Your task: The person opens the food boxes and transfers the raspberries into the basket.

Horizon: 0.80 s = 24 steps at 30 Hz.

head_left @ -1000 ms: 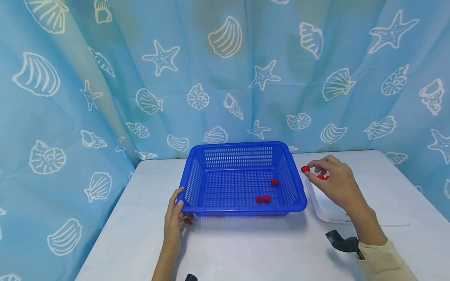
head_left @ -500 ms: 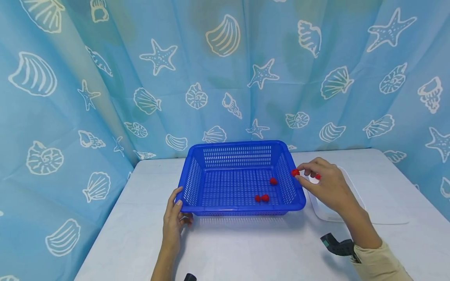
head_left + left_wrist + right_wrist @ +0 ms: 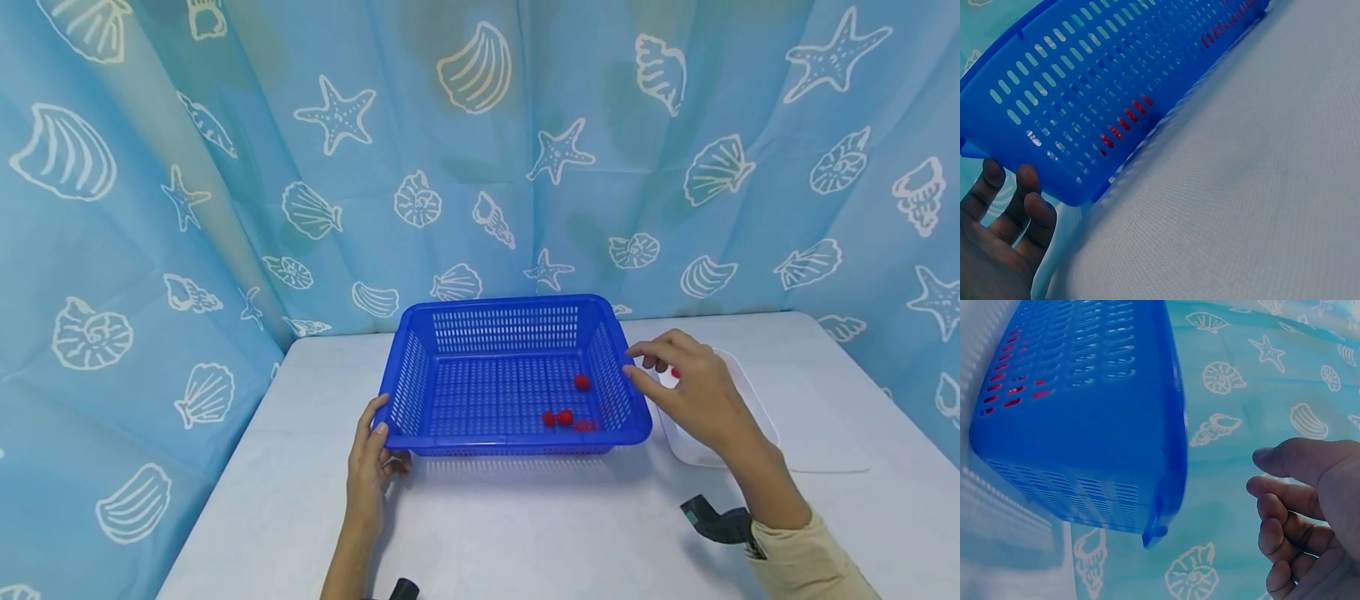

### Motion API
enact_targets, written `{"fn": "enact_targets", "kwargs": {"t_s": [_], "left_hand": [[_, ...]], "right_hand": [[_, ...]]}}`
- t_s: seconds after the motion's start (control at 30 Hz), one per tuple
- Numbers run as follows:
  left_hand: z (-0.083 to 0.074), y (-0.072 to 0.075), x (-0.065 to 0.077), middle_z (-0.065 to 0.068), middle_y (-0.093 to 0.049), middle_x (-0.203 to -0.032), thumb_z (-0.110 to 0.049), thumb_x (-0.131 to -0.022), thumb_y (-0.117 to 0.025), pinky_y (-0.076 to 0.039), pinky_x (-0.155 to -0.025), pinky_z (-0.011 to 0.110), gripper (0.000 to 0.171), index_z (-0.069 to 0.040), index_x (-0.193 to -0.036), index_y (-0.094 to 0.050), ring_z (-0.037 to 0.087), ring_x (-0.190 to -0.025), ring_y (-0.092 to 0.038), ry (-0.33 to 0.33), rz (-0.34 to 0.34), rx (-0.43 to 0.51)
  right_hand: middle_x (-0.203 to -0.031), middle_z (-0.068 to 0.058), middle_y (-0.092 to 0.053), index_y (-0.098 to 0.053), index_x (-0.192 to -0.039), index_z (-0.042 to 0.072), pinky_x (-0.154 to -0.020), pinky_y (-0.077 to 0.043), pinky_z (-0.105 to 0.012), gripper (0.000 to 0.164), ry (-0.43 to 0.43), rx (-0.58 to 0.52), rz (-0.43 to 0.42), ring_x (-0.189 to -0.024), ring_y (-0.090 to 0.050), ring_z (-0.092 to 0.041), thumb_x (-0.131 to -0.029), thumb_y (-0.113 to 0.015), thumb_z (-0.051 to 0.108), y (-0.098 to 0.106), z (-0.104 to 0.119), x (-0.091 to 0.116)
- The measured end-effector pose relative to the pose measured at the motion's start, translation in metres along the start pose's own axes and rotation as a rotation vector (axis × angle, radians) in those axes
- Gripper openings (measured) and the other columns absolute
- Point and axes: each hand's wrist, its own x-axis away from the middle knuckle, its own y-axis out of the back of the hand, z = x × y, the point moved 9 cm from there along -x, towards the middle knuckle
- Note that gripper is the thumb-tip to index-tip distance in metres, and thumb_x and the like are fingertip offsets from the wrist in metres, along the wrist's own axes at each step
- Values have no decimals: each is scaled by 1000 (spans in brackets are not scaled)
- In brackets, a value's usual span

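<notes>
Slotted blue plastic basket [image 3: 510, 441], centre frame, rounded red pieces [image 3: 565, 417] inside; left hand [image 3: 367, 471] gripping basket; right hand [image 3: 693, 390] loose, empty.

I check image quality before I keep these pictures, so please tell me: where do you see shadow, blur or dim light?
Head view: bright, with the basket casting a soft shadow on the table, and one red berry smeared, probably by motion; left wrist view: dim, the left hand largely dark; right wrist view: the right hand shaded, the lower left pale and hazy.
</notes>
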Motion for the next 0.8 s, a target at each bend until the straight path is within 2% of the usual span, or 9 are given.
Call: {"fn": "enact_targets", "kwargs": {"t_s": [0.5, 0.6, 0.8], "left_hand": [[-3, 0, 1, 14, -54, -131, -45, -105, -36, -53, -65, 33, 47, -36, -151, -38, 33, -85, -60, 9, 1, -13], [-3, -1, 0, 13, -54, -131, -45, -105, -36, -52, -66, 32, 47, -36, -151, -39, 33, -85, -60, 13, 4, -7], [-1, 0, 0, 14, -54, -130, -45, -106, -36, -52, -67, 33, 48, -33, -152, -38, 32, -85, -60, 21, 2, -1]], "right_hand": [[-101, -10, -64, -72, -112, 6, -74, -49, -49, 23, -21, 7, -14, -91, -59, -28, -90, -75, 13, 12, -13, -1], [-100, -10, -63, -72, -112, 6, -72, -50, -46, 23, -28, 17, -16, -89, -58, -28, -90, -75, 14, 14, -18, -2], [-94, -6, -62, -73, -109, 6, -65, -48, -32, 21, -13, 44, -50, -83, -56, -22, -89, -76, 13, 18, -31, -2]]}}
